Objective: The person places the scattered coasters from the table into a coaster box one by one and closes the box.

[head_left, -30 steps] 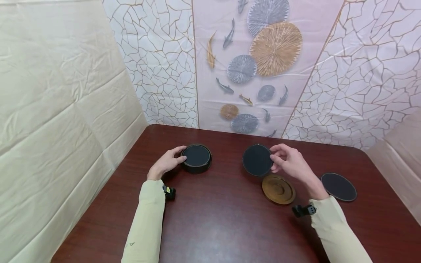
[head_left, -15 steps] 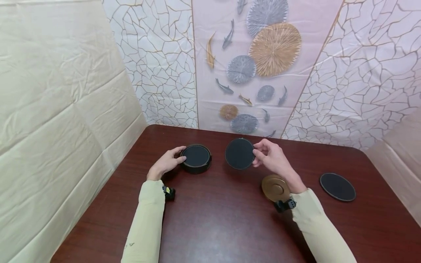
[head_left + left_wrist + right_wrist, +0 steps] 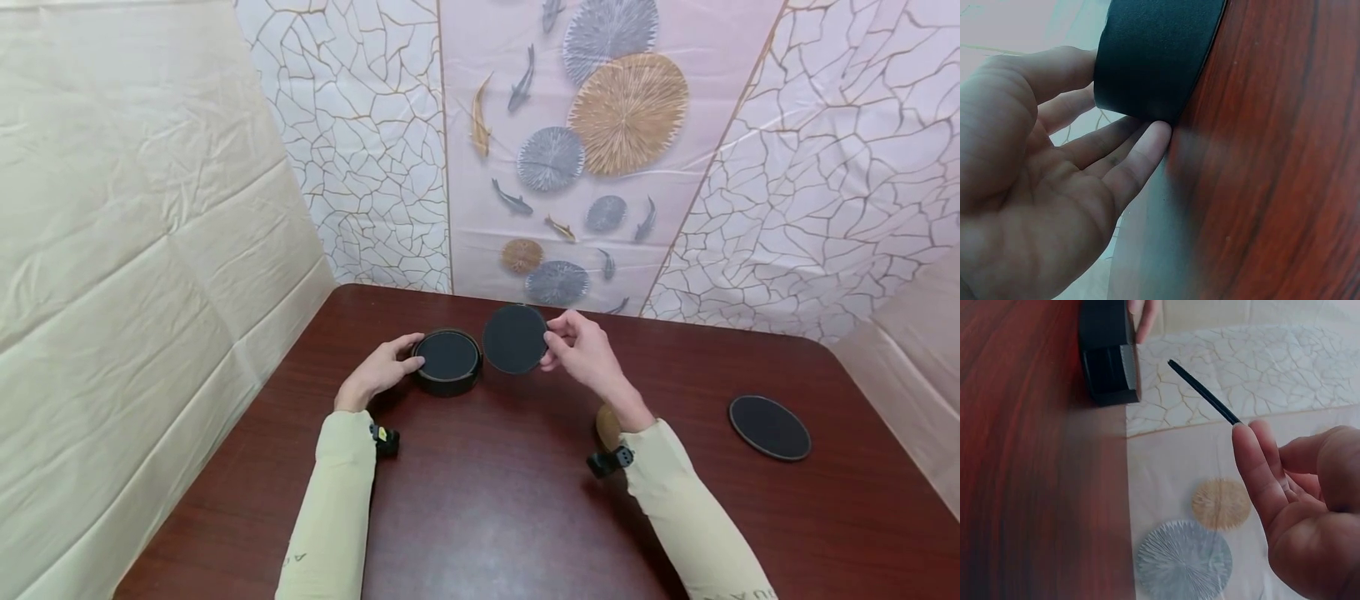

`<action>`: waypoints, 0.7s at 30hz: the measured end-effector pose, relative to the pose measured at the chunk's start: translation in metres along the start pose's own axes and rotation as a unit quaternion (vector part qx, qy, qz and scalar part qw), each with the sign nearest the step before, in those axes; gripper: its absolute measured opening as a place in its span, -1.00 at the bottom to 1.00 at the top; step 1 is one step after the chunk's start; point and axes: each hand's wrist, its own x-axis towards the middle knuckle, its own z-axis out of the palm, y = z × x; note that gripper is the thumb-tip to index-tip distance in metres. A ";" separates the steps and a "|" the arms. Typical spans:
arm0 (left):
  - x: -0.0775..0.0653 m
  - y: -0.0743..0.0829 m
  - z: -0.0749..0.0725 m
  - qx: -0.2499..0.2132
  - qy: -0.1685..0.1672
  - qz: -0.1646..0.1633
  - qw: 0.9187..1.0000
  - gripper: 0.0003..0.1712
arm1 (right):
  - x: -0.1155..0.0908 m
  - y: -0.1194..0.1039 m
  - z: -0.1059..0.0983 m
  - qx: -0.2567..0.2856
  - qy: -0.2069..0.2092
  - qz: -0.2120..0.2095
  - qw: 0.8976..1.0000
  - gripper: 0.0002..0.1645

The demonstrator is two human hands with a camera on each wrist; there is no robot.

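My left hand (image 3: 381, 371) grips the left side of a round black coaster holder (image 3: 448, 387) standing on the table, thumb at its upper rim. A dark coaster (image 3: 444, 354) lies in the top of it. In the left wrist view, the fingers (image 3: 1141, 150) reach along the holder's black side wall (image 3: 1154, 56). My right hand (image 3: 585, 348) pinches another round black coaster (image 3: 515, 339) by its right edge, raised just right of the holder. The right wrist view shows this coaster (image 3: 1204, 392) edge-on, tilted, with the holder (image 3: 1107, 369) beyond it and a slot in the holder's wall.
A third black coaster (image 3: 770, 427) lies flat on the right of the dark red wooden table (image 3: 480, 500). A brown round disc (image 3: 607, 427) is mostly hidden under my right forearm. Patterned cloth (image 3: 555, 233) hangs behind the table's far edge.
My right hand has carried the coaster leftward and slightly away, from above the brown disc to beside the holder. The forearm now covers most of that disc. My left hand has stayed put.
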 end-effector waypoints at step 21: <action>0.001 -0.001 0.000 0.000 -0.005 -0.011 1.000 -0.37 | 0.020 0.003 0.068 0.102 0.039 0.019 0.994 -0.71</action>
